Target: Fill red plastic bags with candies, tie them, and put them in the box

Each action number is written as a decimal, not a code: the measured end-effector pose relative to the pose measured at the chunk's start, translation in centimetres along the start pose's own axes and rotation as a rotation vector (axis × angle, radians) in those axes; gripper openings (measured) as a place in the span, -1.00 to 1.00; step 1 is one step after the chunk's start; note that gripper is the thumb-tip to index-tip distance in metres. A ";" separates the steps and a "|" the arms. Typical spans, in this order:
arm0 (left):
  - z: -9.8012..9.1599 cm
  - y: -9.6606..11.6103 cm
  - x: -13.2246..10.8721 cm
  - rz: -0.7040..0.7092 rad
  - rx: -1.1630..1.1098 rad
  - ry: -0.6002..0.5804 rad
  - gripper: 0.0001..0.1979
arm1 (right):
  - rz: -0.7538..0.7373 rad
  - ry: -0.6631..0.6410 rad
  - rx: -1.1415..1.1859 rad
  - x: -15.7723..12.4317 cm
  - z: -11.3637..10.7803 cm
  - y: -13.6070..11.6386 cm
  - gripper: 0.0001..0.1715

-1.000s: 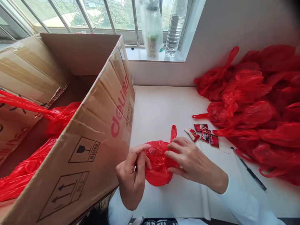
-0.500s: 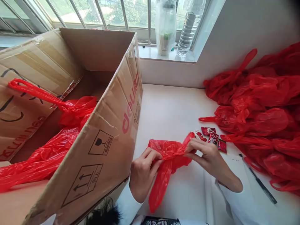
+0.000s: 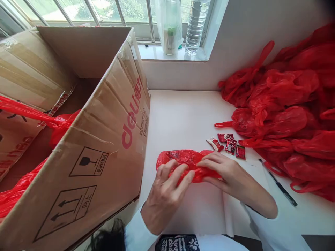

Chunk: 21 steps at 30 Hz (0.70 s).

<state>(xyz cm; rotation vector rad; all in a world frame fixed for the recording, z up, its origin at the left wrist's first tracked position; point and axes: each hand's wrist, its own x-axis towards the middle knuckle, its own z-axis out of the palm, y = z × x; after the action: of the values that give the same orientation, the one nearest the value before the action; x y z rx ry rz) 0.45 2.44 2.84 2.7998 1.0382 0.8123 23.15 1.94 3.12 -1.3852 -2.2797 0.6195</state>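
Note:
A small bundled red plastic bag (image 3: 187,157) lies on the white tabletop between my two hands. My left hand (image 3: 167,190) rests over the bag's left side, its fingers bent and spread apart, touching the plastic. From the right, my right hand (image 3: 226,170) closes on the bag with thumb and fingers pressed on the red film. What is inside the bag cannot be made out. Just beyond my right hand lie several small wrapped packets, among them a white-and-red packet (image 3: 215,143) and a dark red packet (image 3: 240,152).
A tall open cardboard box (image 3: 112,153) fills the left, with a red bag (image 3: 24,177) inside. Many red bags (image 3: 282,115) are heaped at the right, near a black pen (image 3: 280,184). On the windowsill stand a water bottle (image 3: 195,28) and a bagged container (image 3: 170,35).
The bag's hanging red strip is no longer visible, and the bag is now a compact bundle. My left hand has gone from pinching to spread fingers over it. The view has shifted right.

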 end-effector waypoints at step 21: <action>-4.5 1.0 0.5 -0.491 -0.207 0.329 -0.79 | 0.192 0.561 0.947 -2.9 -1.6 -1.9 -0.60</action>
<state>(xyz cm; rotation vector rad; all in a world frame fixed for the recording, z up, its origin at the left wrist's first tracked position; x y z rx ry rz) -0.85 1.41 7.12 2.1424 1.5007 1.2378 23.86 -1.19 5.20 -1.0797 -1.1495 1.0257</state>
